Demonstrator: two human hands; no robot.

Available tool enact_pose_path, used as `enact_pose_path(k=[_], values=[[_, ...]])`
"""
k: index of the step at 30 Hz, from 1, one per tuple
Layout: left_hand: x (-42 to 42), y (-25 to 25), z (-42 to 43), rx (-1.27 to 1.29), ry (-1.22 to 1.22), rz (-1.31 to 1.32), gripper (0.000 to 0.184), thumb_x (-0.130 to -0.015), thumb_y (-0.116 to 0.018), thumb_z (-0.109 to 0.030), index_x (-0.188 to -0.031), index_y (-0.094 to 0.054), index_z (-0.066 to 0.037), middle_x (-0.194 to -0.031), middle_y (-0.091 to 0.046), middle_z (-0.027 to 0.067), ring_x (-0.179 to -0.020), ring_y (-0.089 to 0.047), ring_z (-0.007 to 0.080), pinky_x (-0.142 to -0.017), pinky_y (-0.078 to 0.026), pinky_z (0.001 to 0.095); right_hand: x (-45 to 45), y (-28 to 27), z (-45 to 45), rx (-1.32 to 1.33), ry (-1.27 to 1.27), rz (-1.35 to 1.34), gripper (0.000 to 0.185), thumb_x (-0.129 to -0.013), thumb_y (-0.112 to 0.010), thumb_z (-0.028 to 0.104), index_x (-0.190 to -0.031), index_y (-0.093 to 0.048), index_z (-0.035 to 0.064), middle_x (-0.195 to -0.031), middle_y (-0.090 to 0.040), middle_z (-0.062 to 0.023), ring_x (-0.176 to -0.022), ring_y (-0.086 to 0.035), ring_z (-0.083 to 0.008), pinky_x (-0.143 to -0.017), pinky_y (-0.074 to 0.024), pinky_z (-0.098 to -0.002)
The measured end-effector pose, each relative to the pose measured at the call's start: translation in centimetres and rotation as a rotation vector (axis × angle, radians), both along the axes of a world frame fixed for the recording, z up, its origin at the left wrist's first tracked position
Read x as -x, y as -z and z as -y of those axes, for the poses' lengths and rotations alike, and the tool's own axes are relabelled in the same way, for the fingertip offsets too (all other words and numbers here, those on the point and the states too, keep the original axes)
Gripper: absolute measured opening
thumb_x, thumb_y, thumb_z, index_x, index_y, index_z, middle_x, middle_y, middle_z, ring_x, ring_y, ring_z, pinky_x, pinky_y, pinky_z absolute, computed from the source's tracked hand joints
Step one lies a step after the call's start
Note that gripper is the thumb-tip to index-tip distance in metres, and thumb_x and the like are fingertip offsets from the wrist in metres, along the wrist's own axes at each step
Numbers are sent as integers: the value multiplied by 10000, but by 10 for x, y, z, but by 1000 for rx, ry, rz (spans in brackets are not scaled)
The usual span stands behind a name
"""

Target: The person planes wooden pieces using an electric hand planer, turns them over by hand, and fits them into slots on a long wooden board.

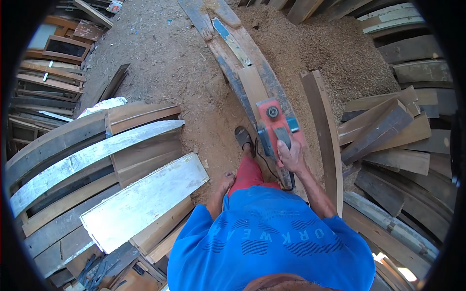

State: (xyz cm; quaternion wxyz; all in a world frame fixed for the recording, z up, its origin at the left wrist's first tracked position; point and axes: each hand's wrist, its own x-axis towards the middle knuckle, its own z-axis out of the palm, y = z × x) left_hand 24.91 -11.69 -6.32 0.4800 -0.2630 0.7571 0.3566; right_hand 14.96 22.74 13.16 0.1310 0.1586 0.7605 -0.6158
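Note:
My right hand is wrapped round the handle of a red electric hand planer. The planer sits on a narrow wooden board, covering its near end. That board lies on a long, worn wooden beam. Behind it on the same beam is a strip with flaking blue and white paint. My left hand rests beside my left thigh, its fingers loosely extended and holding nothing I can see. A dark cord hangs near the planer.
A long plank stands close on the right. Wood shavings are heaped beyond it. Stacked boards fill the right side. More timber and a white-painted panel lie at left. My sandalled foot is beside the beam.

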Motion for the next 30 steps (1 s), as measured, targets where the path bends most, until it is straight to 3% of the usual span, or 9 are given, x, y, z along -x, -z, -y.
enact_pose_path(k=[3,6,10,14,17,22,25,27,30], values=[[-3,13,-6,-28,-123,-46,449,-934,-618,-245,-1287,-642,32,-1039,-728,128,-932,-672,215,-844,-541,351,55,3,10,-83,-1,-67,501,-988,-559,484,-1052,-599,-11,-703,-624,-167,-679,-667,-342,-667,-516,-450],[8,5,-6,-18,-85,-58,478,-941,-627,-259,-1321,-630,30,-1088,-734,144,-1002,-680,229,-893,-532,352,128,8,15,-95,11,-156,501,-993,-557,485,-1026,-631,-10,-727,-642,-187,-697,-676,-359,-692,-518,-460],[-3,46,20,12,-168,-132,461,-963,-633,-279,-1320,-636,14,-1165,-728,139,-1093,-664,232,-956,-508,354,230,-3,19,-65,-73,-205,568,-991,-562,534,-873,-642,-16,-728,-659,-158,-674,-666,-285,-675,-514,-439],[2,52,52,23,-227,-258,422,-989,-629,-296,-1286,-657,2,-1158,-715,101,-1086,-639,207,-967,-489,352,285,6,27,51,10,-231,546,-991,-579,529,-903,-629,-8,-691,-628,-98,-627,-627,-227,-618,-500,-420],[-1,13,58,76,-222,-206,384,-983,-629,-300,-1219,-690,-3,-1062,-721,87,-1001,-635,190,-899,-500,348,239,-15,34,169,33,-155,493,-996,-587,488,-950,-616,-1,-683,-604,-64,-620,-609,-202,-607,-496,-413],[-49,86,92,192,-69,-102,341,-960,-628,-311,-1111,-726,-21,-974,-726,89,-931,-641,182,-841,-510,355,125,3,26,41,-64,-161,352,-1014,-560,385,-984,-590,35,-681,-576,-26,-594,-576,-147,-565,-479,-357],[-41,65,71,190,28,-44,325,-951,-618,-323,-1062,-740,-44,-942,-725,72,-888,-636,165,-802,-511,343,38,0,23,-28,-61,-91,323,-1012,-560,381,-965,-587,62,-663,-552,0,-556,-543,-103,-522,-461,-317],[-44,49,50,173,-22,-87,315,-952,-610,-327,-1066,-737,-62,-946,-728,59,-870,-635,153,-776,-507,336,-3,-18,19,14,-85,83,433,-983,-578,403,-1072,-599,-19,-764,-658,-171,-720,-691,-318,-671,-521,-451],[-18,-3,13,94,-51,26,330,-960,-607,-334,-1110,-720,-63,-966,-735,57,-885,-648,159,-785,-511,338,-20,12,18,-115,-94,-8,472,-980,-586,417,-1118,-592,-35,-796,-670,-207,-771,-706,-369,-713,-530,-471]])
